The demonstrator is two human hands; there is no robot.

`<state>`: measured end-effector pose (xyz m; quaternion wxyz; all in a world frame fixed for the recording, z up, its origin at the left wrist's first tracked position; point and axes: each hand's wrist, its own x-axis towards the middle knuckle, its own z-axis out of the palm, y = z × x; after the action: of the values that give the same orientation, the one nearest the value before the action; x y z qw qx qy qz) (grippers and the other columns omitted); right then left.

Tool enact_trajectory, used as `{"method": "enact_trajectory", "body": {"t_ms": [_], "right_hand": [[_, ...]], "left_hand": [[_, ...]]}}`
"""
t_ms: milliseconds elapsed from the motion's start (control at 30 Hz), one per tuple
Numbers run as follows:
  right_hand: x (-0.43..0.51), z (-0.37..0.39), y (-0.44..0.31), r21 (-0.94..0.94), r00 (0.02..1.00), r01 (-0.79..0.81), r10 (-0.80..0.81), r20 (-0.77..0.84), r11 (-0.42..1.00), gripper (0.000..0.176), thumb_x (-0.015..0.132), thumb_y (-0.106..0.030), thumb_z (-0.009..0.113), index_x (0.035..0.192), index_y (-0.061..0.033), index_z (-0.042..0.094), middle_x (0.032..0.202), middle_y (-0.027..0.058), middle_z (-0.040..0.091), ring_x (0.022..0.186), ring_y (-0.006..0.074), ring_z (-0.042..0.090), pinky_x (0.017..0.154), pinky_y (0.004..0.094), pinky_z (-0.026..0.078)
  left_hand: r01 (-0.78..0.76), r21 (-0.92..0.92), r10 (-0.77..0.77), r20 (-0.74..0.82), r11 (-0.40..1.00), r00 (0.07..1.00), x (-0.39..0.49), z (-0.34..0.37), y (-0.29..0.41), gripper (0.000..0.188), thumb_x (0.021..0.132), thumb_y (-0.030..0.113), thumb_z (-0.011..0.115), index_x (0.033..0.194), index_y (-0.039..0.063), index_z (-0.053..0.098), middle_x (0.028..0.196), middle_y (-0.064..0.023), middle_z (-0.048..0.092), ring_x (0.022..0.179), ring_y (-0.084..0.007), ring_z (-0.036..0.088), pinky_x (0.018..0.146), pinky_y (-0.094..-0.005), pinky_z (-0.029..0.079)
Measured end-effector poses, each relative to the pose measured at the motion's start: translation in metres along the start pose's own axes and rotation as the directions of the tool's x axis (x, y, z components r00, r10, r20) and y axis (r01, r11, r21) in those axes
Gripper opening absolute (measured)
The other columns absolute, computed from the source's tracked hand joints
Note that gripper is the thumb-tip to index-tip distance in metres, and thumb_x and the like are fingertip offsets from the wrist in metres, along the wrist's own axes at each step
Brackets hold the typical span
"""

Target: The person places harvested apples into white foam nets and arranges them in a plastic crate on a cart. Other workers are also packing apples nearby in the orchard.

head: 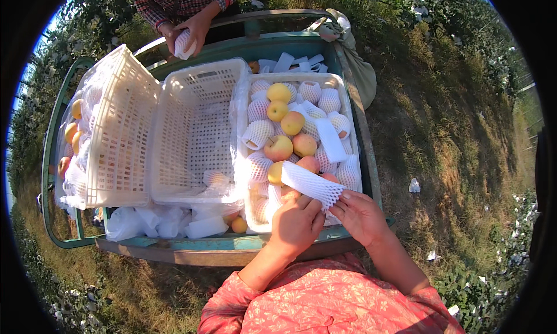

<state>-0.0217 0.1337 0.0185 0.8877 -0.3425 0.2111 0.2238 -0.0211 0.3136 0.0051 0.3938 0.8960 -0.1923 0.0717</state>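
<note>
A white foam fruit net (311, 184) stretches over the crate of apples, its mesh fanned out at the near end. My right hand (363, 216) pinches that end between thumb and fingers. Curled at the left edge of the same end, my left hand (298, 223) grips it too, though its fingertips are partly hidden. Beyond the net's far end sits a yellow apple (275, 173). Bare yellow-red apples (278, 148) lie on top of net-wrapped apples (257, 134) in the white plastic crate (353, 160). A flat, loose foam net (330, 140) rests across them.
Left of it stands another white crate (198, 68), plastic-lined, with a wrapped apple (215, 177) inside. A tilted crate (119, 129) leans beside that. The green metal cart bed (209, 243) surrounds them. Across the cart, another person's hands (196, 29) hold a net-wrapped fruit (184, 45).
</note>
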Motion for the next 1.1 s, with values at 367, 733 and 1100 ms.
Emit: {"method": "enact_trajectory", "body": {"t_ms": [367, 733, 1100], "right_hand": [[0.015, -0.014, 0.017, 0.025, 0.976, 0.036, -0.04, 0.215, 0.999, 0.039, 0.102, -0.033, 0.053, 0.124, -0.0009, 0.057, 0.12, 0.0072, 0.063, 0.113, 0.0179, 0.058, 0.101, 0.0364, 0.043], [0.029, -0.027, 0.007, 0.127, 0.959, -0.014, -0.023, 0.281, 0.992, 0.053, 0.103, -0.029, 0.046, 0.146, 0.0004, 0.036, 0.145, 0.0107, 0.049, 0.135, 0.0253, 0.044, 0.117, 0.0419, 0.029], [0.028, -0.027, -0.001, 0.0, 0.941, 0.064, -0.06, 0.332, 0.998, 0.067, 0.093, -0.014, 0.062, 0.152, -0.0049, 0.03, 0.149, 0.0073, 0.044, 0.14, 0.0239, 0.038, 0.119, 0.0407, 0.024]], "left_hand": [[-0.061, 0.017, 0.059, 0.114, 0.998, 0.992, 0.002, -0.009, 0.02, 0.011, 0.079, 0.015, 0.068, 0.086, 0.009, 0.061, 0.085, -0.0071, 0.061, 0.075, -0.0314, 0.063, 0.061, -0.0426, 0.051], [0.287, -0.818, -0.444, 0.526, -0.499, 0.725, -0.006, -0.014, -0.015, 0.039, 0.101, 0.034, 0.052, 0.125, 0.003, 0.052, 0.12, -0.0125, 0.06, 0.108, -0.027, 0.061, 0.095, -0.0417, 0.049], [0.276, -0.959, -0.427, 0.274, -0.057, 0.862, -0.002, -0.013, -0.009, 0.081, 0.084, 0.02, 0.07, 0.151, 0.012, 0.025, 0.144, -0.0137, 0.04, 0.131, -0.0359, 0.046, 0.109, -0.0544, 0.039]]}}
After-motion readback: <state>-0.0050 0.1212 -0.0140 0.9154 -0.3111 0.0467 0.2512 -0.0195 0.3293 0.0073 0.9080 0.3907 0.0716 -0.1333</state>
